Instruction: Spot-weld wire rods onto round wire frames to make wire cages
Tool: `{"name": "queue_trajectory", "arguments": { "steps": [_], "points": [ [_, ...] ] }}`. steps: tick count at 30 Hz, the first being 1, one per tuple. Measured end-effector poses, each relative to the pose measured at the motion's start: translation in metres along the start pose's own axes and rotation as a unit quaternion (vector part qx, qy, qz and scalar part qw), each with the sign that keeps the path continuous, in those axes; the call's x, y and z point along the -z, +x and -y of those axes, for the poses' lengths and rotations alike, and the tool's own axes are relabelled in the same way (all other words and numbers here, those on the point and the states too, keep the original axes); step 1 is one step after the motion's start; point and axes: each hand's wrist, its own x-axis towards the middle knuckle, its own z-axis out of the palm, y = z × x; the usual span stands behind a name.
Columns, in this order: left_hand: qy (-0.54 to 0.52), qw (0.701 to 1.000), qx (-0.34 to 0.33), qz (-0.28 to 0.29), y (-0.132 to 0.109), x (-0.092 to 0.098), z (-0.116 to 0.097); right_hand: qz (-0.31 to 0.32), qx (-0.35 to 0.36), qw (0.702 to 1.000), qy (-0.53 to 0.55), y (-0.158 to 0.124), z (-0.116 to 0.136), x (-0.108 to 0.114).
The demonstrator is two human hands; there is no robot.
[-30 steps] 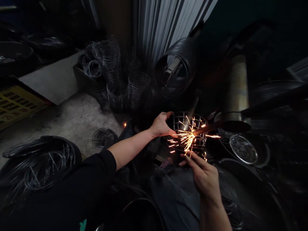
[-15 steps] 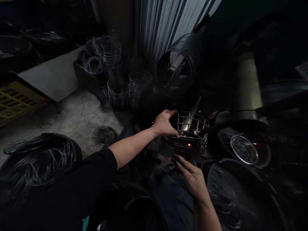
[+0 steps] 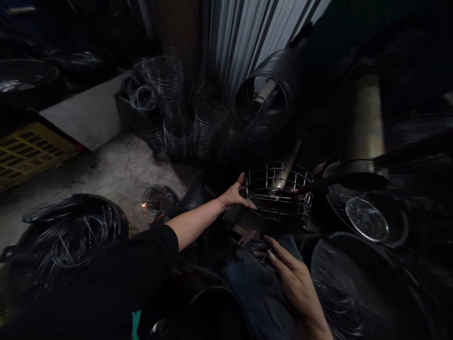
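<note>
Round silvery wire basket (image 3: pixel 279 191) sits centre-right of view, upright, open mouth up, in front of the person's knees; what it rests on is too dark to tell. Left hand (image 3: pixel 234 194) grips its left rim: thumb up by the top ring, fingers curled vs the side wires. Dark tapered metal arm (image 3: pixel 339 182) comes in from the right, tip touching the basket's right side. Right hand (image 3: pixel 295 278) hovers below the basket, apart from it, over blue-grey trouser lap (image 3: pixel 255 288); fingers loose & spread, holding nothing. Just right of the basket, shiny round wire disc (image 3: pixel 367 219) lies in a dark pan. Behind, stacks of thin wire rings (image 3: pixel 177 118) stand on the grey concrete floor (image 3: pixel 113 174), beside a big dark sheet-metal cylinder (image 3: pixel 279 71) leaning vs corrugated metal wall (image 3: pixel 240 33). Lower left: black round tub (image 3: pixel 106 203) w/ loose wire loops inside; small domed wire guard (image 3: pixel 161 198) nr it, one orange spark (image 3: pixel 144 205) at its left edge. Yellow slotted plastic crate (image 3: pixel 24 156) far left
</note>
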Motion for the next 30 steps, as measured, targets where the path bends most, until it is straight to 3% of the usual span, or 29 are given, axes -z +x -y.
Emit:
{"name": "queue_trajectory", "arguments": {
  "steps": [3,5,9,12,14,16,18,21,24,26,30],
  "points": [
    [-0.042,0.999,-0.012,0.003,-0.001,-0.007,0.009,-0.034,-0.022,0.990,0.135,-0.006,0.007,-0.004],
    [-0.004,0.999,-0.035,-0.018,-0.004,-0.006,0.003,-0.055,-0.009,0.989,0.136,-0.012,0.011,-0.006],
    [0.083,0.993,-0.065,-0.055,-0.019,0.009,-0.022,-0.051,0.066,0.992,-0.094,-0.031,0.022,-0.010],
    [0.166,0.980,-0.096,-0.050,-0.034,0.018,-0.044,-0.021,0.201,0.937,-0.286,-0.046,0.034,-0.014],
    [0.229,0.966,-0.116,-0.033,-0.044,0.019,-0.057,-0.003,0.282,0.892,-0.352,-0.051,0.047,-0.017],
    [0.288,0.948,-0.136,-0.011,-0.054,0.016,-0.068,0.004,0.327,0.868,-0.374,-0.050,0.063,-0.019],
    [0.342,0.928,-0.146,0.010,-0.065,0.011,-0.075,0.024,0.319,0.874,-0.366,-0.042,0.079,-0.020],
    [0.404,0.903,-0.142,0.035,-0.082,0.004,-0.083,0.081,0.225,0.917,-0.319,-0.019,0.092,-0.020],
    [0.447,0.879,-0.151,0.058,-0.095,-0.001,-0.086,0.067,0.165,0.932,-0.317,0.004,0.089,-0.020],
    [0.466,0.869,-0.152,0.063,-0.100,-0.002,-0.087,0.046,0.177,0.899,-0.397,0.012,0.080,-0.022],
    [0.478,0.867,-0.132,0.053,-0.104,0.000,-0.083,0.025,0.255,0.768,-0.587,0.012,0.059,-0.028]
  ]
}}
